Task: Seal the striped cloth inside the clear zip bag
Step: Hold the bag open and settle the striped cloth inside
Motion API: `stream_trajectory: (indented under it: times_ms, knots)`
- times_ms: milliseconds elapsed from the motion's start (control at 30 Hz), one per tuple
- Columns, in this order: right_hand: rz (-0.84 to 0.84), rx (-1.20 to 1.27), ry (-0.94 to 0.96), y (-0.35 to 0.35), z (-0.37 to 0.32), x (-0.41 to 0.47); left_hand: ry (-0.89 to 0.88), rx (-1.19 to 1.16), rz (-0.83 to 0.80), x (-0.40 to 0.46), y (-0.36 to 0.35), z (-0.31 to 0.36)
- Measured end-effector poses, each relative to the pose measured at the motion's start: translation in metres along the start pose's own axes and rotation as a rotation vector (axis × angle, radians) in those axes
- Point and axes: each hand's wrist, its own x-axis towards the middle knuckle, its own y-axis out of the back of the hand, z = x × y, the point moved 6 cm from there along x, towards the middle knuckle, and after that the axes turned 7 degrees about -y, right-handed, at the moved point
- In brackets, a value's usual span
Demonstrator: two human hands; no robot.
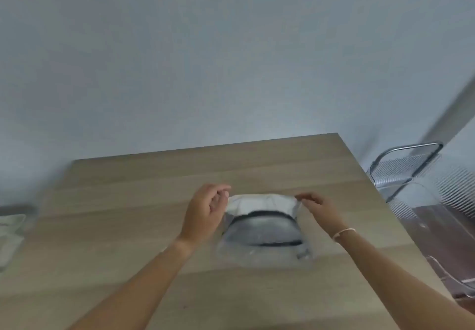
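Pale wood grain fills the lower half of the view: a table (128, 227) pushed against a plain grey-blue wall (231, 47), bare enough near the person that both forearms reach over it unhindered.

Nearest the camera lies the closed bottom of the clear zip bag (267, 255), flat on the tabletop so the surface carries its weight. Inside it sits the striped cloth (264, 229), a pale fold with dark bands across it; it appears to be wholly within the plastic, though blur hides the edges. Beyond the cloth the bag's mouth rises off the table, lifted and stretched sideways between the two hands. That tension probably serves to line up the zip tracks before pressing them shut.

The left hand (205, 214) curls at the left end of the mouth, fingers bent towards the thumb as if pinching the plastic, but the actual contact is too smeared to confirm. The right hand (312, 205), a thin bracelet (343, 233) on its wrist, nips the right corner of the mouth between thumb and fingertips, nearly closed on it. Whether the zip is already partly engaged cannot be told.

To the left edge rests something pale and flat (10, 237), unclear in kind. Off the table's far right stands a transparent chair (406, 170), well apart from the work.
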Motion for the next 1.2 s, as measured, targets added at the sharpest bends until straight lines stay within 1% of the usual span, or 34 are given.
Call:
stream_trajectory:
  times_ms: [33, 67, 133, 167, 267, 400, 500, 533, 600, 667, 700, 767, 867, 933, 967, 1000, 1067, 1100, 1133, 1200]
  knots:
    - [-0.044, 0.006, 0.007, -0.003, -0.004, -0.001, 0.105, -0.05, -0.073, 0.0, -0.009, -0.01]
    - [-0.099, -0.042, 0.002, -0.006, -0.009, -0.003, 0.225, -0.082, -0.214, -0.002, -0.021, -0.017]
    - [-0.255, -0.19, 0.012, -0.019, -0.017, -0.01, 0.346, -0.121, -0.506, -0.016, -0.046, -0.025]
    - [-0.332, -0.278, 0.013, -0.025, -0.017, -0.014, 0.363, -0.145, -0.604, -0.026, -0.058, -0.027]
    - [-0.501, -0.541, 0.033, -0.042, -0.006, -0.026, 0.344, -0.16, -0.742, -0.045, -0.076, -0.02]
    - [-0.537, -0.872, 0.138, -0.056, 0.012, -0.032, 0.279, 0.009, -0.875, -0.057, -0.083, -0.02]
    - [-0.557, -0.954, 0.204, -0.062, 0.012, -0.034, 0.297, 0.033, -0.945, -0.063, -0.082, -0.019]
    - [-0.558, -0.947, 0.227, -0.061, 0.01, -0.035, 0.31, 0.033, -0.949, -0.063, -0.081, -0.02]
    - [-0.525, -0.849, 0.281, -0.057, 0.002, -0.035, 0.315, 0.027, -0.918, -0.058, -0.078, -0.018]
    - [-0.435, -0.723, 0.365, -0.048, -0.012, -0.037, 0.262, 0.064, -0.837, -0.046, -0.074, -0.012]
    - [-0.369, -0.665, 0.413, -0.041, -0.02, -0.038, 0.215, 0.101, -0.767, -0.038, -0.07, -0.007]
    - [-0.205, -0.565, 0.507, -0.025, -0.039, -0.04, 0.101, 0.181, -0.552, -0.018, -0.057, 0.008]
    - [0.128, -0.486, 0.649, 0.001, -0.071, -0.048, -0.062, 0.301, -0.198, 0.011, -0.033, 0.036]
    - [0.311, -0.429, 0.706, 0.016, -0.09, -0.052, -0.083, 0.309, 0.036, 0.028, -0.016, 0.049]
    - [0.363, -0.394, 0.711, 0.023, -0.097, -0.052, -0.06, 0.28, 0.11, 0.036, -0.009, 0.052]
    - [0.394, -0.361, 0.706, 0.029, -0.103, -0.05, -0.026, 0.252, 0.143, 0.042, -0.007, 0.051]
    - [0.406, -0.292, 0.662, 0.039, -0.107, -0.041, 0.082, 0.197, 0.108, 0.05, -0.011, 0.043]
    - [0.398, -0.254, 0.631, 0.041, -0.107, -0.037, 0.16, 0.132, 0.055, 0.051, -0.015, 0.037]
    - [0.388, -0.203, 0.594, 0.043, -0.104, -0.032, 0.248, 0.016, -0.016, 0.05, -0.021, 0.029]
    - [0.368, -0.046, 0.487, 0.047, -0.095, -0.024, 0.385, -0.286, -0.218, 0.042, -0.037, 0.021]
